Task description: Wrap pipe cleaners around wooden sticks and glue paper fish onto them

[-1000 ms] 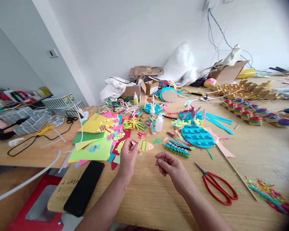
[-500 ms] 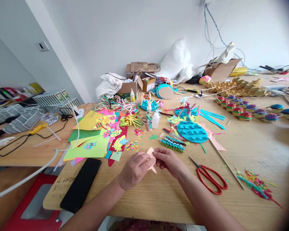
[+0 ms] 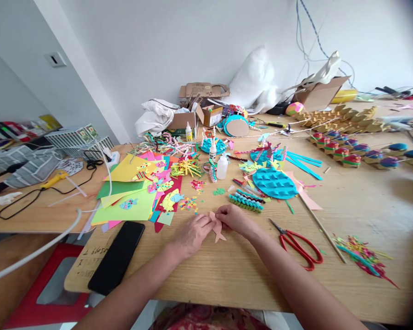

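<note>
A pale pink paper fish cutout point(image 3: 218, 232) with a forked tail lies at the table's front middle, its tail toward me. My left hand point(image 3: 193, 233) rests on the table to its left, with bent fingers gripping the cutout's left edge. From the other side, my right hand point(image 3: 234, 220) pinches the upper right edge near the head. Fingers cover part of the fish's upper body. Red-handled scissors point(image 3: 299, 245) lie open to the right of my right hand. Above the hands are small paper dots point(image 3: 188, 204) and green paper bits point(image 3: 219, 191).
Coloured paper sheets point(image 3: 124, 211) with decorated fish cutouts lie left, above a black phone point(image 3: 117, 257). A white bottle point(image 3: 222, 167), twisted pipe cleaners point(image 3: 245, 202) and a blue scalloped disc point(image 3: 274, 183) stand or lie farther back. At right are a stick point(image 3: 321, 227) and colourful scraps point(image 3: 365, 259).
Both hands have lowered the paper fish from the air onto the table. The fish has turned flat, showing its forked tail. The camera view has shifted slightly.
</note>
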`<state>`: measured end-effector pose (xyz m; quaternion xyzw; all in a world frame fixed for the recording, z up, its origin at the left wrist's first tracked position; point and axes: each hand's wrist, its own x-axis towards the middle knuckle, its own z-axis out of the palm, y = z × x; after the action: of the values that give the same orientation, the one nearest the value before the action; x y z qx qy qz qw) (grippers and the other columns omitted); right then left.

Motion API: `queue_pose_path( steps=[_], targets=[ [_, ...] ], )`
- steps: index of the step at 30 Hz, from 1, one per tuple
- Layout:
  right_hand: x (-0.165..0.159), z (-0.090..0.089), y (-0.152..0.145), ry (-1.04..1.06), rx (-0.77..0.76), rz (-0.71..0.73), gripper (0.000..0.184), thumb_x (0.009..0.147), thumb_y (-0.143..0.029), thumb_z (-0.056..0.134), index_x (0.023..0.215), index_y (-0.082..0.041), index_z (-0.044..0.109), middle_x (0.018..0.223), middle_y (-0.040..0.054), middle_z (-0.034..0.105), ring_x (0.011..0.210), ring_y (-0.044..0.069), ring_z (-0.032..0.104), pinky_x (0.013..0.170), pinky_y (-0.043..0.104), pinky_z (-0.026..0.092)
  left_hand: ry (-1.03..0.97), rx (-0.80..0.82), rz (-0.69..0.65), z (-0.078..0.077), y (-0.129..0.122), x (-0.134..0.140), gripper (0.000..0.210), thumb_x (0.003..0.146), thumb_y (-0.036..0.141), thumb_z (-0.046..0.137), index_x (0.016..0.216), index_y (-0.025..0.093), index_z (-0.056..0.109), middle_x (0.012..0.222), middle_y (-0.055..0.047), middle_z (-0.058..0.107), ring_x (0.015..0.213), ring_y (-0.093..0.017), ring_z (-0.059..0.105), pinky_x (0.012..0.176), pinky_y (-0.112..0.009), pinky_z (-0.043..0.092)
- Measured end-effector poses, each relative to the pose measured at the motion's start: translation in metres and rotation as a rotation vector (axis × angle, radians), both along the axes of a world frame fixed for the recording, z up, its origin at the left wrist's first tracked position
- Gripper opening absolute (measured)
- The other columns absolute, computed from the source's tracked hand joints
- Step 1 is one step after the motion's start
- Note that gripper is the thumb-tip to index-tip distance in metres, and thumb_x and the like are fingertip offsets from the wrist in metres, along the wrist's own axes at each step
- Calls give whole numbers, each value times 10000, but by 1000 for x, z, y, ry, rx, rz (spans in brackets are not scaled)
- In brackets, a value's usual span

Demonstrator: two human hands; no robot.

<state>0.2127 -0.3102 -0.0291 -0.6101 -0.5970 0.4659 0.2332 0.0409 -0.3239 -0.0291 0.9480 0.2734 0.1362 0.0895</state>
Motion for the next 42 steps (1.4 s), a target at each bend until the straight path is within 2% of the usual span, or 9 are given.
queue_pose_path(
  steps=[5,9,16,21,26,32,36,39,42],
  targets=[
    [1,5,-1,-205,104,-4,147,614,-92,467,545,-165,573,434,-24,513,423,81,407,431,205,250,94,11,16,1,1,1,319,865,197,346,1171,181,436,1067,-44,531,955,-170,459,848,-302,395],
    [9,11,-3,-321,159,-12,118,622,-125,498,570,-165,596,507,5,557,501,109,451,473,216,273,173,71,27,-2,2,3,321,866,220,351,1178,201,420,1021,-43,535,921,-178,460,798,-311,397],
    [17,15,-8,-386,157,10,156,681,-146,479,608,-163,616,468,0,546,478,112,464,468,214,288,235,104,62,-4,1,9,305,863,239,365,1164,233,412,998,-33,526,912,-183,455,735,-311,387],
    [27,19,-2,-407,220,-28,151,700,-177,485,606,-181,603,513,4,569,525,124,509,482,214,304,254,96,69,-1,1,12,265,852,239,392,1112,234,444,1007,-31,525,906,-186,453,728,-313,382],
    [49,30,30,-458,321,-188,127,689,-200,530,774,-167,618,779,60,634,710,170,561,584,236,359,245,58,65,4,0,15,243,850,221,394,1085,216,455,1035,-37,520,933,-176,452,739,-307,391],
    [56,25,90,-421,369,-314,445,671,-255,584,1081,-99,511,1053,141,570,848,188,562,675,257,399,218,70,60,-4,-3,13,284,858,208,370,1136,188,429,1015,-44,537,953,-176,454,790,-318,396],
    [50,15,123,-380,388,-311,492,642,-273,620,1089,-107,497,1031,118,589,877,193,557,681,259,401,205,83,74,-13,-4,12,310,846,233,407,1153,193,419,1026,-46,538,958,-179,451,798,-315,398],
    [47,13,136,-366,384,-296,405,649,-286,614,1006,-111,537,915,93,630,783,178,576,619,242,396,204,80,83,-13,-5,13,298,843,238,416,1138,196,430,1020,-47,542,943,-175,461,791,-311,404],
    [45,18,138,-376,389,-295,331,648,-302,611,919,-120,563,821,72,639,701,167,571,569,231,378,177,63,88,-9,-6,14,245,854,237,392,1086,199,461,1001,-36,559,931,-165,478,785,-300,411]
  ],
)
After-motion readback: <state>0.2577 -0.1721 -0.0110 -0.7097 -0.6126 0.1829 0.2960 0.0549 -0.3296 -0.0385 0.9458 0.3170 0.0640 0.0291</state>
